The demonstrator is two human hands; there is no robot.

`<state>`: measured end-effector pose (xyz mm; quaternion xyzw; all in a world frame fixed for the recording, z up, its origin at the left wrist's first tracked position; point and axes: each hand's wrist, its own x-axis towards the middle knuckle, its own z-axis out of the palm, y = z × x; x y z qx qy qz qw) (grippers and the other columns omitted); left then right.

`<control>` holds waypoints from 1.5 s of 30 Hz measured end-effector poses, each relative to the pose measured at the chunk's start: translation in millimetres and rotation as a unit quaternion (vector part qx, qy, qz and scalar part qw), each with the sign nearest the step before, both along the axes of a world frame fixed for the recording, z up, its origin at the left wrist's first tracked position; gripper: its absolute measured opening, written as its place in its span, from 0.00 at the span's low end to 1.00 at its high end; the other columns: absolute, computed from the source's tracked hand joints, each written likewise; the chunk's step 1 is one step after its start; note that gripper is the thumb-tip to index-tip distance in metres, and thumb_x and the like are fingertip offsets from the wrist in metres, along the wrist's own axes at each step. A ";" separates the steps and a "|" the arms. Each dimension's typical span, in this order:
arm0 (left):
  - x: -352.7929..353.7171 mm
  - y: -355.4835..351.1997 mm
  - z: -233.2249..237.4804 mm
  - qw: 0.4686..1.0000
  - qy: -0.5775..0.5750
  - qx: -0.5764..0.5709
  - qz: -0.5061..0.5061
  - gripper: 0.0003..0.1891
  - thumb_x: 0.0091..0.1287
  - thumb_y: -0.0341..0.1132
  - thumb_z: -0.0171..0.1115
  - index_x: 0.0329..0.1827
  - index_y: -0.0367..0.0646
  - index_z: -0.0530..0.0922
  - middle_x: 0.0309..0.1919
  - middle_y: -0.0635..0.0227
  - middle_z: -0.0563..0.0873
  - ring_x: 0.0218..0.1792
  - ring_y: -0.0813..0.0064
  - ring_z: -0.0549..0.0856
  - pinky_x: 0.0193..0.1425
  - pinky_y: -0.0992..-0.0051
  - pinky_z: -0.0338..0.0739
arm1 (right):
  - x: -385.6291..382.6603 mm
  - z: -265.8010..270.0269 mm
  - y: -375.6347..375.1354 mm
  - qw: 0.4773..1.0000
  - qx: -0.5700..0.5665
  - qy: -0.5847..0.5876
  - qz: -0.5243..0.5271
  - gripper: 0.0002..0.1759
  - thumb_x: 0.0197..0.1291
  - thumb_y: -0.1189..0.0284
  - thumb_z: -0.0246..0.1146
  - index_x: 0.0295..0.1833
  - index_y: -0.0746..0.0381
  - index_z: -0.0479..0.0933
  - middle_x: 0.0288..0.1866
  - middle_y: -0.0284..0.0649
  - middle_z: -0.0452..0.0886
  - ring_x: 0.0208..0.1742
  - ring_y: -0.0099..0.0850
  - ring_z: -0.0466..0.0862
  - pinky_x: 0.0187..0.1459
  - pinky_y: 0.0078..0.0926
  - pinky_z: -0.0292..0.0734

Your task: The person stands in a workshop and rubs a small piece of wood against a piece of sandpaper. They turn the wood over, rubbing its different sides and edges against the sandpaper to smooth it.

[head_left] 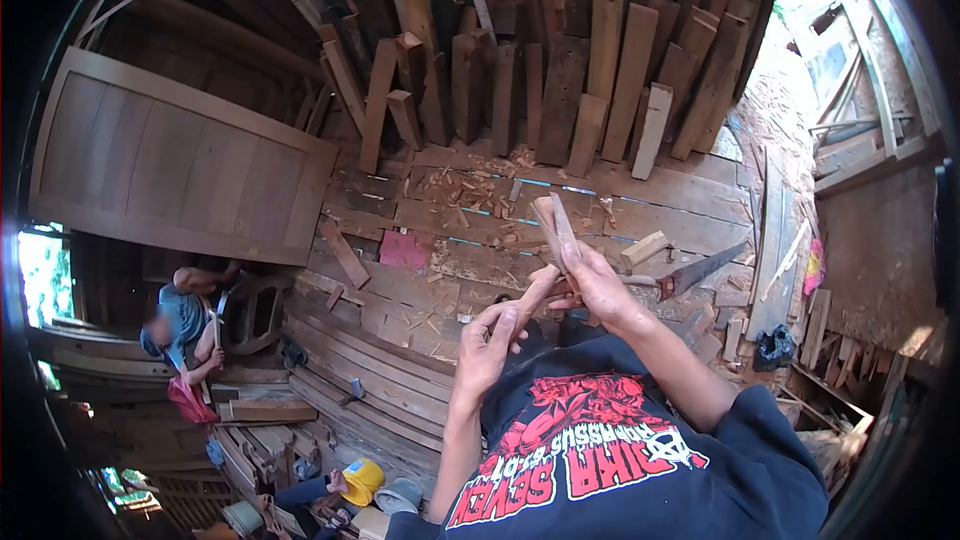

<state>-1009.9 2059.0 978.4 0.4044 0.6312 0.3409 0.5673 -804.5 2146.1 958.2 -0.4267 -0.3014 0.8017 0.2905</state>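
Observation:
My left hand [484, 344] is closed around the lower end of a short wooden stick [538, 290], which slants up to the right in front of my shirt. My right hand [600, 288] grips a narrow wooden piece [566, 225] standing up past the thumb. Close against it is another pale wood strip [545, 212]. Where the stick meets my right hand, its fingers cover part of the wood. A handsaw [708, 268] lies on the floor right of my right hand, near a small wood block [645, 248].
Wooden posts [627, 80] lean along the far wall. Shavings [470, 190] and a pink sheet [405, 248] lie on the plank floor [690, 205]. A panelled door [180, 150] stands left, above a seated person [190, 325]. Long boards [380, 370] run beside me.

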 end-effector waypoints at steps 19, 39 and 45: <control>-16.4 -8.5 -7.9 0.727 -0.646 -0.053 0.224 0.19 0.87 0.42 0.45 0.70 0.39 0.72 0.52 0.63 0.84 0.57 0.66 0.84 0.71 0.57 0.77 | -33.1 -0.4 20.4 0.999 0.028 0.019 0.027 0.41 0.77 0.36 0.52 0.76 0.59 0.62 0.59 0.45 0.86 0.58 0.33 0.88 0.57 0.33 0.84; -30.2 0.7 -13.3 0.699 -0.609 0.030 0.373 0.18 0.74 0.53 0.60 0.38 0.47 0.72 0.35 0.70 0.79 0.48 0.67 0.83 0.75 0.48 0.69 | -20.6 0.7 -11.8 0.988 0.034 -0.101 0.115 0.34 0.82 0.43 0.50 0.72 0.63 0.68 0.54 0.42 0.88 0.52 0.31 0.89 0.54 0.33 0.84; -31.4 -0.9 -10.6 0.683 -0.621 0.039 0.382 0.19 0.74 0.53 0.59 0.40 0.44 0.75 0.44 0.61 0.82 0.56 0.59 0.83 0.77 0.44 0.70 | -29.7 -9.6 -14.6 0.957 0.204 -0.195 0.071 0.33 0.82 0.47 0.55 0.68 0.68 0.75 0.45 0.38 0.85 0.43 0.25 0.84 0.45 0.29 0.81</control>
